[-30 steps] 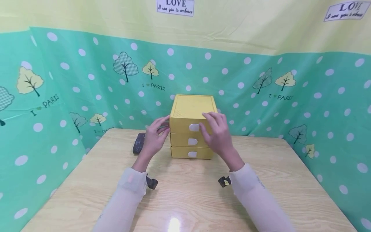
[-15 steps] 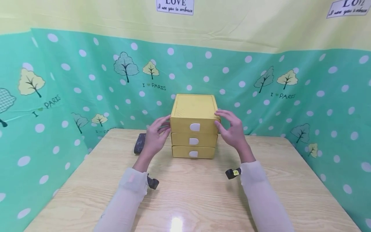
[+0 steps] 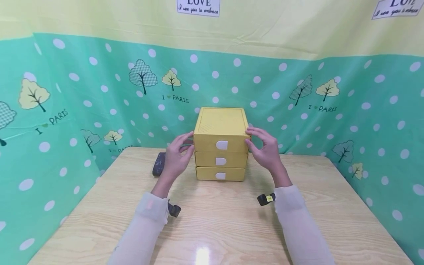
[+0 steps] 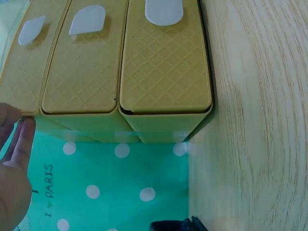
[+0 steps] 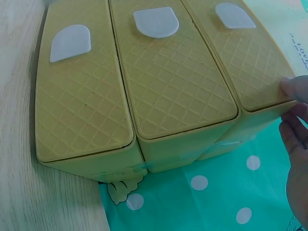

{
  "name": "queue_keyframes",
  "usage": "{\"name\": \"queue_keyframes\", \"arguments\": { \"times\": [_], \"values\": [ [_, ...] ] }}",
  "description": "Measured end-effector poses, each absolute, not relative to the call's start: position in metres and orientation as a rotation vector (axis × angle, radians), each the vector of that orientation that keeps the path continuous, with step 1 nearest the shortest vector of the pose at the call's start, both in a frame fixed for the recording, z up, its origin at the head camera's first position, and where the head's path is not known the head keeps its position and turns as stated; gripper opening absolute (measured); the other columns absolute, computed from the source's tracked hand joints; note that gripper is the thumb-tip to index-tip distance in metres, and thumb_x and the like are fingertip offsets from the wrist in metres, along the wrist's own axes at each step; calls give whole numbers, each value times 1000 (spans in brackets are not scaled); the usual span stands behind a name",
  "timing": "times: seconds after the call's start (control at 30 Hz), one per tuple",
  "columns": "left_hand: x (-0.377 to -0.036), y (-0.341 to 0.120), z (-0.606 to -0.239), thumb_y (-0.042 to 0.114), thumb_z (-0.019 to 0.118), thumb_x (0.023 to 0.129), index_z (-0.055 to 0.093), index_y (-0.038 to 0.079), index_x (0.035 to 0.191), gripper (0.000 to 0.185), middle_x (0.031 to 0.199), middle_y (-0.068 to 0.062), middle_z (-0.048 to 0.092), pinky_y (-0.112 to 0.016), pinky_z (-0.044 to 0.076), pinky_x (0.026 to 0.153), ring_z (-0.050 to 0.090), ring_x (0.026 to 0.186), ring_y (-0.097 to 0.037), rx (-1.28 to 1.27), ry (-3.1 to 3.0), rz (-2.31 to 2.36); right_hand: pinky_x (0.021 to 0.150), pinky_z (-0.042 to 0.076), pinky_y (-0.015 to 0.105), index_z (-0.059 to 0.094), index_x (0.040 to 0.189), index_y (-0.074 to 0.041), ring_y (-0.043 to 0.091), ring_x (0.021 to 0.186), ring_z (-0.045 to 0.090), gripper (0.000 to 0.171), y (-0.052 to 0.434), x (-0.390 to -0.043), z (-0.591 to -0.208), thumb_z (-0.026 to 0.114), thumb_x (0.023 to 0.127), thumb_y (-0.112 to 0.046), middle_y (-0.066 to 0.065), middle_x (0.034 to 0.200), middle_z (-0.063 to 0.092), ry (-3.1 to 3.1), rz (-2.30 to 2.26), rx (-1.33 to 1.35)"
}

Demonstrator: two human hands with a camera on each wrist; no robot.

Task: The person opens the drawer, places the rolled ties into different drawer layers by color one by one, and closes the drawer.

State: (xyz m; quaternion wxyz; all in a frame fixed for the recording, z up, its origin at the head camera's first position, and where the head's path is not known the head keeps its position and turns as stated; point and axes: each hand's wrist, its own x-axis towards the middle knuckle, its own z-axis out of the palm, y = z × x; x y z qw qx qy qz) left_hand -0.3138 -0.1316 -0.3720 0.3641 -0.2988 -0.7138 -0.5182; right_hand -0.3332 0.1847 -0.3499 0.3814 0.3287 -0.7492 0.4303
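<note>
A yellow drawer cabinet [image 3: 221, 120] stands at the back of the table, its three drawers pushed in, each with a white tab handle [image 3: 221, 145]. My left hand [image 3: 177, 156] touches the cabinet's upper left side with fairly straight fingers. Against the upper right front corner rests my right hand [image 3: 266, 150], thumb on the top drawer's front and fingers along the side. In the left wrist view, fingertips [image 4: 26, 129] meet the cabinet's edge. The right wrist view has the thumb [image 5: 293, 88] on the waffle-textured front of the top drawer [image 5: 257, 60].
Left of the cabinet lies a dark patterned case [image 3: 159, 164], partly hidden by my left hand. The wooden table [image 3: 218, 217] runs up to a green and yellow polka-dot curtain [image 3: 228, 79] behind and at both sides.
My right hand has moved right, from the front of the top drawer to the cabinet's right corner, then stayed there. My left hand keeps its place at the left side.
</note>
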Motion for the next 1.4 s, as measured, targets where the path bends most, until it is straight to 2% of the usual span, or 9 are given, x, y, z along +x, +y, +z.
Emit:
{"name": "queue_keyframes", "arguments": {
  "times": [0.17, 0.37, 0.53, 0.73, 0.9, 1.03, 1.23, 1.4],
  "values": [
    [-314, -130, -373, -19, 69, 85, 65, -10, 124, 40, 109, -25, 67, -40, 69, 77, 70, 89, -36, -736, -1747, -1149, 112, 52, 30, 74, 118, -1, 31, 123, 63, 29, 186, -333, -351, 79, 89, -1, 13, 126, 71, -1924, 1092, 839],
    [-309, -128, -378, -13, 68, 87, 67, -7, 115, 28, 94, -16, 67, -25, 66, 68, 67, 78, -24, -813, -1738, -871, 113, 52, 31, 73, 119, -1, 30, 124, 63, 30, 183, -332, -352, 79, 89, 0, 13, 127, 71, -1941, 1074, 835],
    [-304, -127, -382, -7, 67, 88, 67, -4, 107, 20, 97, -13, 68, -22, 64, 66, 68, 78, -21, -920, -1824, -634, 112, 52, 30, 73, 119, 0, 30, 124, 63, 30, 183, -332, -352, 78, 89, 0, 13, 126, 71, -1937, 1072, 835],
    [-304, -124, -386, -4, 71, 84, 68, -1, 102, 18, 96, -11, 69, -28, 67, 72, 69, 84, -24, -1048, -1858, -360, 112, 52, 32, 73, 119, 0, 30, 124, 63, 30, 183, -331, -353, 79, 89, -1, 14, 126, 71, -1936, 1075, 830],
    [-304, -119, -396, 0, 70, 82, 69, 0, 100, 17, 90, -9, 68, -25, 65, 63, 67, 76, -22, -1187, -1838, -130, 113, 53, 34, 73, 119, -1, 30, 124, 63, 30, 183, -330, -353, 79, 89, -1, 13, 127, 70, -1955, 1073, 819],
    [-302, -110, -402, 5, 67, 84, 70, 3, 100, 16, 91, -6, 68, -22, 62, 63, 65, 76, -19, -1276, -1858, 85, 112, 53, 36, 73, 119, -1, 30, 124, 63, 30, 182, -330, -353, 79, 89, -2, 13, 128, 70, -1958, 1061, 818],
    [-303, -96, -414, 14, 62, 93, 69, 11, 111, 19, 102, 0, 66, -19, 57, 61, 61, 84, -16, -1361, -1866, 447, 111, 54, 39, 73, 118, 1, 32, 122, 64, 30, 182, -330, -350, 79, 89, -1, 15, 127, 70, -1947, 1036, 820],
    [-307, -85, -423, 21, 58, 99, 67, 18, 118, 21, 112, 4, 64, -20, 57, 69, 59, 94, -15, -1408, -1822, 654, 112, 54, 39, 73, 118, 0, 31, 123, 64, 30, 183, -330, -349, 79, 89, -2, 14, 127, 70, -1952, 1032, 806]
  ]
}}
